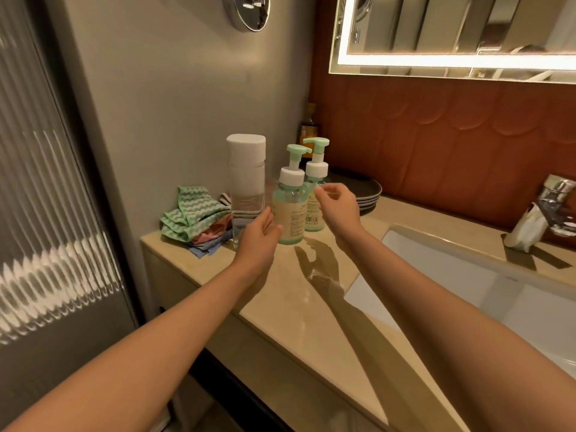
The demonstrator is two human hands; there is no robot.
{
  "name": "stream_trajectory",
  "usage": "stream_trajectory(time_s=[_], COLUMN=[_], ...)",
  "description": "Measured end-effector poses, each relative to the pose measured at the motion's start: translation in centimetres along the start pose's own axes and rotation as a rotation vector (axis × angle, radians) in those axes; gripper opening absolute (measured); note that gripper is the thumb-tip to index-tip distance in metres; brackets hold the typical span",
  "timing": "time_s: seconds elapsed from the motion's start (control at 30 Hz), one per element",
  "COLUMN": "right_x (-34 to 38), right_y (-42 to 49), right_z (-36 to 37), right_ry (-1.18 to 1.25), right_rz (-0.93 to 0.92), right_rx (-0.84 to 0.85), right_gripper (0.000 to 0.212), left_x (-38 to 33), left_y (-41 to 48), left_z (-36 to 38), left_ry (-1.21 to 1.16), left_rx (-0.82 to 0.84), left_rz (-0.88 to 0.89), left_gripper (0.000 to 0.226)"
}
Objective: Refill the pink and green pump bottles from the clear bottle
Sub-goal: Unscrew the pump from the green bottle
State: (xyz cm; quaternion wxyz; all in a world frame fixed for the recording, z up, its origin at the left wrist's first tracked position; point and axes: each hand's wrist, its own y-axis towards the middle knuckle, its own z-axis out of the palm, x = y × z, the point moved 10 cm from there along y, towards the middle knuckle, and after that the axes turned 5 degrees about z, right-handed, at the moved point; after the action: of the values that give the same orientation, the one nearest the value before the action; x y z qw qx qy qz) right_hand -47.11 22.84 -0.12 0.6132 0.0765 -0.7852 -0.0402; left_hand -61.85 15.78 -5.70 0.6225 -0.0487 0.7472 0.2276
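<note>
Two bare forearms reach out over the desk [280,310], a beige stone top w/ a small wet patch [321,274] btw the arms, nr the sink edge. The white sink [436,275] is sunk into the desk on the R side.

L hand [260,229]: raised just off the desk, fingers fairly straight, gripping nothing. It sits in front of the gap btw the clear bottle [247,194] and the front pump bottle [288,213]. Thumb tip is at the pump bottle's lower body, but can't tell if it touches either one.

R hand [338,202]: higher up, fingers loosely curled, nothing in it. It's right in front of the rear pump bottle [313,210], covering part of it. The hands are apart, w/ the front pump bottle btw them.

Clear bottle stands upright on the desk: tall, white cap on, clear liquid in the lower part. Front pump bottle is just R of it, upright, w/ a green-tinted body, pale label, white collar & mint pump head. Rear pump bottle is just behind & to the R, same look, barcode label showing. Pump tops are on both.

L of the clear bottle is a heap of cloths [190,216], green zigzag on top, pink & blue under. Behind the pump bottles, a stack of dark plates [369,190]. In the corner, a dark bottle [309,127], too dim to read. Far R, a chrome tap [558,198]. Above, a lit mirror [452,62] on red-brown tiles [436,135]. Ribbed glass door [40,182] far L.
</note>
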Motion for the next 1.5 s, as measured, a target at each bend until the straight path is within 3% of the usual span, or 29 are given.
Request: stream_trajectory(time_s=[0.33, 0.87, 1.03, 1.17, 1.37, 1.5], right_x=[0.3, 0.5, 0.6, 1.7, 4.1, 4.8], right_y=[2.2, -6.1, -9.0, -9.6, -9.3, -9.0], right_z=[2.8, -2.3, -2.9, -3.2, -1.4, -0.6], right_ry=[-0.055, -0.063, -0.076, -0.114, -0.219, -0.264], right_rz=[-0.041, -0.091, -0.106, -0.125, -0.201, -0.209], right_rx=[0.036, 0.035, 0.026, 0.037, 0.067, 0.022], right_gripper=[0.036, 0.038, 0.04, 0.029, 0.048, 0.051], left_x=[0.3, -1.6, -1.8, -1.8, -2.0, -1.8], left_y=[3.7, -3.5, -5.7, -6.1, -6.1, -5.9], left_z=[2.1, 1.7, 0.7, 0.6, 0.6, 0.5], left_ry=[0.078, 0.105, 0.107, 0.102, 0.088, 0.113], left_rx=[-0.027, 0.03, -0.009, 0.013, 0.049, 0.048], left_rz=[-0.007, 0.172, 0.172, 0.148, 0.126, 0.116], left_gripper=[0.091, 0.078, 0.083, 0.081, 0.059, 0.062])
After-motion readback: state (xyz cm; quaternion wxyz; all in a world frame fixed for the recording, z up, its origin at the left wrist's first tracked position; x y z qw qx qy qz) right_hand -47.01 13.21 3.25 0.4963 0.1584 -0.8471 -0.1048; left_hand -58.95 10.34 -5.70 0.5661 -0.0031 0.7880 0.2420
